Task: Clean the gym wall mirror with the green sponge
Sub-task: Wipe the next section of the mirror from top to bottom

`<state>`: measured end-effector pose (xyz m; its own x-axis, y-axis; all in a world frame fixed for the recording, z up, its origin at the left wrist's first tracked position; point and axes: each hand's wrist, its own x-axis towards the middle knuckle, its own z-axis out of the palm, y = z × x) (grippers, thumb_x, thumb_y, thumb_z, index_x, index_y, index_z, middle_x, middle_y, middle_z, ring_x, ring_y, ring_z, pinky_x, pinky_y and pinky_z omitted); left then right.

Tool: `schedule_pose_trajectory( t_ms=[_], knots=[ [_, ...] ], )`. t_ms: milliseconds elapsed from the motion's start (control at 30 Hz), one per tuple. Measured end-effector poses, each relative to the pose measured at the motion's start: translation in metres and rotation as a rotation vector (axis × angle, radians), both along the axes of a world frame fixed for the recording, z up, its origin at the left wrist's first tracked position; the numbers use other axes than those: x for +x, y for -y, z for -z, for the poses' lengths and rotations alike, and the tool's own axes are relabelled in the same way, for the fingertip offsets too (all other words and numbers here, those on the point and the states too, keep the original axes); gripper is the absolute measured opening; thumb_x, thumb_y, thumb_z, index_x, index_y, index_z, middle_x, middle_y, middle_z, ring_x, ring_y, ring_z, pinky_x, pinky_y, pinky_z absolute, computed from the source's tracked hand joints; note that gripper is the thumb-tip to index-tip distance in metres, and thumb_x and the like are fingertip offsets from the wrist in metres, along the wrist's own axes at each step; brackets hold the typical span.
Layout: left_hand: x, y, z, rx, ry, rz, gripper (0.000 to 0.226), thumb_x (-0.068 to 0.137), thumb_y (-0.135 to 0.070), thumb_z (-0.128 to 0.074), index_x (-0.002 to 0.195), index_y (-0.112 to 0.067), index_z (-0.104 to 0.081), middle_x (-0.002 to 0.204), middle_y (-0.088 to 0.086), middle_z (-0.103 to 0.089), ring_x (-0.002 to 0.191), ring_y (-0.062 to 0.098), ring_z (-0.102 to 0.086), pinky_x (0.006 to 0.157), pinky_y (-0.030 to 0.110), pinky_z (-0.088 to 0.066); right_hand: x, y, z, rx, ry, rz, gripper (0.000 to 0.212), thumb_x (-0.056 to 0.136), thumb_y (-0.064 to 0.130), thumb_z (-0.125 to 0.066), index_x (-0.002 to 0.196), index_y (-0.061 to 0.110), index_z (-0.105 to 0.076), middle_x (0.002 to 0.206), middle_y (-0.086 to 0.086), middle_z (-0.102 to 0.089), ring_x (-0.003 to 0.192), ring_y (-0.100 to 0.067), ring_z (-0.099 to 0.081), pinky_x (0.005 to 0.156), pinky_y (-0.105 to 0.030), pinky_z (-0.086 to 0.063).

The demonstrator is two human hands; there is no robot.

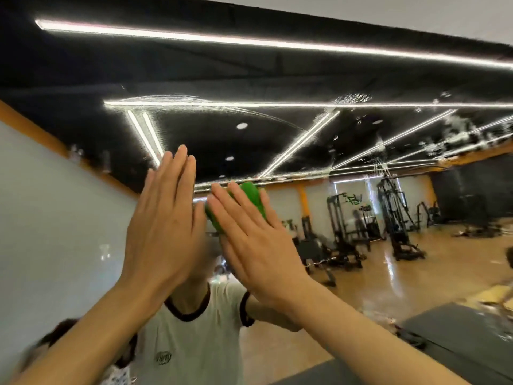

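The gym wall mirror [277, 134] fills the view and reflects the dark ceiling with its light strips. My right hand [249, 240] presses the green sponge [249, 198] against the glass with straight fingers; only the sponge's top and left edge show past them. My left hand [163, 218] is raised flat just left of it, fingers straight and together, palm toward the mirror. Whether that palm touches the glass I cannot tell. Streaks and foam smears [455, 126] show on the mirror's upper middle and upper right.
The mirror reflects a person in a white T-shirt [194, 343] directly ahead, weight machines [394, 218] on a wooden floor at the right, and a grey mat [458, 337] at the lower right. A pale wall [55, 218] with an orange band is reflected at the left.
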<state>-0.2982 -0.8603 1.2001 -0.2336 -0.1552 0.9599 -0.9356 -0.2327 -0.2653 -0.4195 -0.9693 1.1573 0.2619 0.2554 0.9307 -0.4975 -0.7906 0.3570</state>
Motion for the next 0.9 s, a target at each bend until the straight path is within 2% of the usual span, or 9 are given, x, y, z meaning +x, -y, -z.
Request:
schedule_pose_trajectory(
  t_ms=[100,233,300,500,567,633,700,767,900],
  knots=[
    [-0.002,0.007,0.002,-0.007,-0.008,-0.022,0.062,0.103,-0.026,-0.036,0.159,-0.006,-0.023,0.168,0.009,-0.019,0.156,0.016,-0.006,0.125,0.022,0.006,-0.042,0.046,-0.01,0.019,-0.037,-0.023,0.057,0.104,0.027,-0.033,0.158,0.021,-0.018,0.167,-0.001,-0.018,0.155,-0.015,-0.007,0.127,-0.04,0.001],
    [-0.002,0.007,0.004,-0.011,-0.011,-0.061,0.062,0.103,-0.027,-0.035,0.16,-0.006,-0.022,0.168,0.01,-0.019,0.156,0.017,-0.007,0.125,0.023,0.006,-0.069,0.078,-0.007,0.511,0.521,-0.134,0.057,0.104,0.029,-0.025,0.16,0.02,-0.015,0.168,0.002,-0.012,0.155,-0.011,0.0,0.126,-0.05,-0.001],
    [-0.003,0.007,0.004,-0.012,-0.01,-0.077,0.062,0.103,-0.027,-0.035,0.159,-0.005,-0.022,0.168,0.01,-0.019,0.156,0.019,-0.008,0.126,0.024,0.005,-0.046,0.058,-0.023,0.613,0.638,-0.179,0.058,0.104,0.033,-0.019,0.159,0.016,-0.017,0.168,0.0,-0.012,0.155,-0.015,0.0,0.126,-0.048,0.003],
    [-0.004,0.008,0.005,-0.041,-0.005,-0.085,0.061,0.104,-0.027,-0.033,0.159,-0.004,-0.023,0.166,0.012,-0.022,0.155,0.018,-0.011,0.126,0.028,-0.002,0.0,0.017,-0.086,0.008,0.115,-0.142,0.055,0.104,0.028,-0.026,0.153,0.007,-0.038,0.161,-0.01,-0.035,0.152,-0.027,-0.023,0.124,-0.045,0.0],
    [-0.005,0.008,0.005,-0.038,-0.004,-0.096,0.061,0.103,-0.027,-0.035,0.159,-0.004,-0.024,0.167,0.011,-0.022,0.155,0.02,-0.012,0.126,0.034,-0.009,-0.023,0.041,-0.09,0.03,0.132,-0.142,0.053,0.105,0.028,-0.025,0.154,0.009,-0.036,0.162,-0.009,-0.034,0.153,-0.024,-0.021,0.125,-0.039,0.004],
    [-0.005,0.008,0.005,-0.03,-0.006,-0.106,0.061,0.104,-0.029,-0.033,0.159,-0.005,-0.024,0.167,0.01,-0.02,0.156,0.02,-0.011,0.126,0.034,-0.009,-0.053,0.074,-0.089,0.213,0.35,-0.137,0.055,0.105,0.029,-0.022,0.156,0.011,-0.031,0.163,-0.008,-0.03,0.154,-0.023,-0.016,0.125,-0.034,0.01],
    [-0.005,0.007,0.005,-0.02,-0.004,-0.109,0.061,0.104,-0.03,-0.03,0.159,-0.006,-0.022,0.168,0.009,-0.019,0.156,0.018,-0.009,0.127,0.029,-0.002,-0.075,0.097,-0.086,0.461,0.571,-0.111,0.059,0.103,0.031,-0.018,0.159,0.011,-0.023,0.166,-0.007,-0.023,0.155,-0.022,-0.009,0.125,-0.043,0.009],
    [-0.004,0.007,0.005,-0.014,-0.007,-0.113,0.061,0.104,-0.031,-0.029,0.16,-0.006,-0.021,0.168,0.009,-0.019,0.156,0.019,-0.009,0.126,0.028,-0.001,-0.066,0.086,-0.087,0.549,0.648,-0.124,0.061,0.102,0.032,-0.016,0.158,0.012,-0.024,0.166,-0.007,-0.023,0.155,-0.023,-0.01,0.125,-0.049,0.005],
    [-0.003,0.008,0.006,-0.009,-0.009,-0.127,0.062,0.104,-0.031,-0.029,0.16,-0.008,-0.02,0.168,0.008,-0.018,0.156,0.019,-0.01,0.126,0.031,-0.004,0.0,0.023,-0.094,0.101,0.282,-0.174,0.051,0.099,0.017,-0.039,0.149,0.009,-0.044,0.156,-0.011,-0.041,0.149,-0.029,-0.029,0.124,-0.053,-0.006]
  ],
)
